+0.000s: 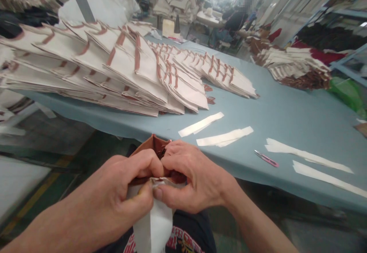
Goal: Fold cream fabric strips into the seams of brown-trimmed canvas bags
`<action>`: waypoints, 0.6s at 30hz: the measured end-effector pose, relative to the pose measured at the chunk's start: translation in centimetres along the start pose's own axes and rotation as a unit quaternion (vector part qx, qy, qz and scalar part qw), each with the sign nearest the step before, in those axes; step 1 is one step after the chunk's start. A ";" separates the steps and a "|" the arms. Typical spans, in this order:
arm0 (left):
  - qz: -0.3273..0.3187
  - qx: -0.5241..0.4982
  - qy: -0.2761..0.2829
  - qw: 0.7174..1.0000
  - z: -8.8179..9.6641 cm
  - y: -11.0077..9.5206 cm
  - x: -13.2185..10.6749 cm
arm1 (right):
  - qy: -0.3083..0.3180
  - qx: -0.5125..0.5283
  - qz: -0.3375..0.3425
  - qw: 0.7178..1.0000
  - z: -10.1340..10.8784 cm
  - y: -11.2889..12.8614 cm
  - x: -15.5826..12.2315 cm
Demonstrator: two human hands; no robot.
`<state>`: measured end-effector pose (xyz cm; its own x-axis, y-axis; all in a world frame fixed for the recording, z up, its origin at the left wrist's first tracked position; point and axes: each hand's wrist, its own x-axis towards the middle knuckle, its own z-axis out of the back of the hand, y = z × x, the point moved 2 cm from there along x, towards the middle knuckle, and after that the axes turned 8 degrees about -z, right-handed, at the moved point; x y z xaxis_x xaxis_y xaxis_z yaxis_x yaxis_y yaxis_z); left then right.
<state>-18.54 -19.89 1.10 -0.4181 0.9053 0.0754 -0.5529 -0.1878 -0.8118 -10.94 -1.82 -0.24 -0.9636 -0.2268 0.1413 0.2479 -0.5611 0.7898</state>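
Note:
Close to my lap, a white-and-brown fabric piece (160, 222) hangs from the fingers of both hands. My left hand (129, 188) pinches its upper edge between thumb and bent fingers. Right beside it, my right hand (195, 172) is closed on the same edge, its thumb pressed against the white side. The thumbs nearly touch where the cloth is gathered. A brown part (147, 146) of the piece stands up behind the hands, by the table edge. The fingers hide much of the gripped fold.
Stacked white fabric pieces with brown strips (120, 65) cover the left of the blue-topped table (275, 111). White strips (225, 137) and pink-handled thread snips (266, 159) lie at front right. Farther back are a cloth bundle (298, 67) and a seated person (233, 19).

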 end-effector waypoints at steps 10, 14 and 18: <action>-0.181 0.102 -0.091 0.974 -0.7 0.6 -0.3 | -0.015 0.210 -0.097 0.973 -1.3 -0.7 -0.5; -0.272 0.119 -0.095 0.950 -1.7 2.1 -0.7 | 0.042 0.334 -0.185 0.923 -2.3 -1.7 -1.0; -0.309 0.115 -0.101 0.939 -2.5 3.8 -1.3 | 0.070 0.426 -0.211 0.877 -2.8 -2.4 -1.3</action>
<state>-18.28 -20.80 -3.55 -0.0826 0.7819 0.6179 -0.8660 0.2505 -0.4328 -9.97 -2.39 -3.99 -0.9152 -0.2710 -0.2982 -0.3498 0.1669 0.9219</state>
